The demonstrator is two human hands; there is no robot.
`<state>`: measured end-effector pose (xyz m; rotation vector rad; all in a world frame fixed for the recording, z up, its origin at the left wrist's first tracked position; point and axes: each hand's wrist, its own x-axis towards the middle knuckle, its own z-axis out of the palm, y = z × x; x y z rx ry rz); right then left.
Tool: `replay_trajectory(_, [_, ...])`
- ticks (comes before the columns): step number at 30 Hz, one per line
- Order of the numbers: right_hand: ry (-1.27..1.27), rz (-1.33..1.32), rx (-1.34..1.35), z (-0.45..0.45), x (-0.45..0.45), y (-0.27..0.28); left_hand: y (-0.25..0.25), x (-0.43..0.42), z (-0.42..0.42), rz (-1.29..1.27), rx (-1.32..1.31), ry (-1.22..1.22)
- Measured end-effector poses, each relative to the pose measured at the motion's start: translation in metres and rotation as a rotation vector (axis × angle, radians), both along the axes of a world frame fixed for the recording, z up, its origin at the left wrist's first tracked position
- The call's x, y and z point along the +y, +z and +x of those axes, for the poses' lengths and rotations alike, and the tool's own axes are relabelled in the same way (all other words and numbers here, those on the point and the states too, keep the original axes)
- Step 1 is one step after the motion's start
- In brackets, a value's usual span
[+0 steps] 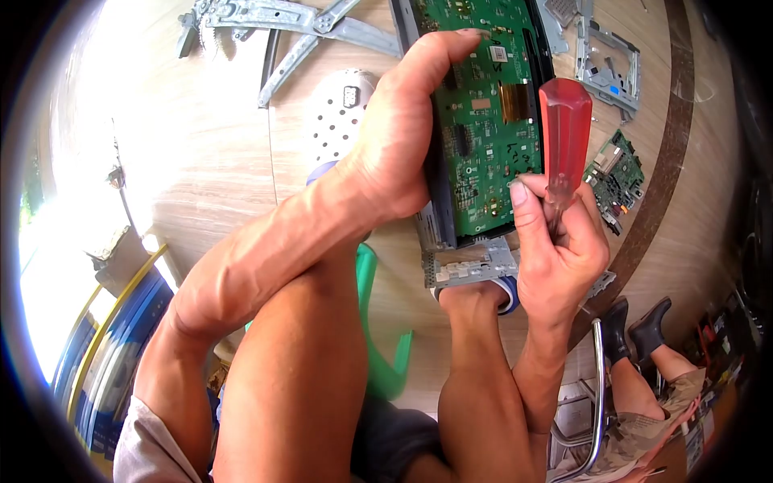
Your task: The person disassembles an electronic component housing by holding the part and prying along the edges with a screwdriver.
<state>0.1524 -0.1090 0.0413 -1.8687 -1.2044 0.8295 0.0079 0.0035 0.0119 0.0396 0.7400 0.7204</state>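
Observation:
My left hand (403, 129) is closed around the left edge of a black-framed panel with a green circuit board (491, 153) on its upper face. Its thumb lies over the board's top part. The panel is held tilted above the floor. A screwdriver (566, 133) with a translucent red handle is in my right hand (560, 249), handle up; its tip is hidden. My right thumb and forefinger meet at the board's lower right edge; whether they pinch anything there I cannot make out. A perforated metal bracket (471, 263) shows just below the panel, over my right foot.
A metal scissor-type mechanism (298, 20) lies at the upper left on the tiled floor. To the right are a metal frame (608, 68) and a loose green circuit board (618, 173). Another person's boots (632, 326) and a chromed chair leg (597, 386) are at lower right.

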Motion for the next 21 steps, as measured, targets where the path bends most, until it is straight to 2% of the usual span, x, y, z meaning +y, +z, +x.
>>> replay_trajectory(5, [0.033, 0.034, -0.076, -0.001, 0.0, 0.0, 0.005, 0.001, 0.005, -0.005, 0.008, 0.012])
replay_trajectory(8, [0.025, 0.037, -0.072, -0.001, -0.001, -0.001, 0.021, 0.01, -0.015, -0.114, -0.286, -0.004])
replay_trajectory(21, [0.021, 0.036, -0.04, -0.001, -0.002, -0.003, 0.018, 0.009, -0.017, -0.087, -0.231, -0.021])
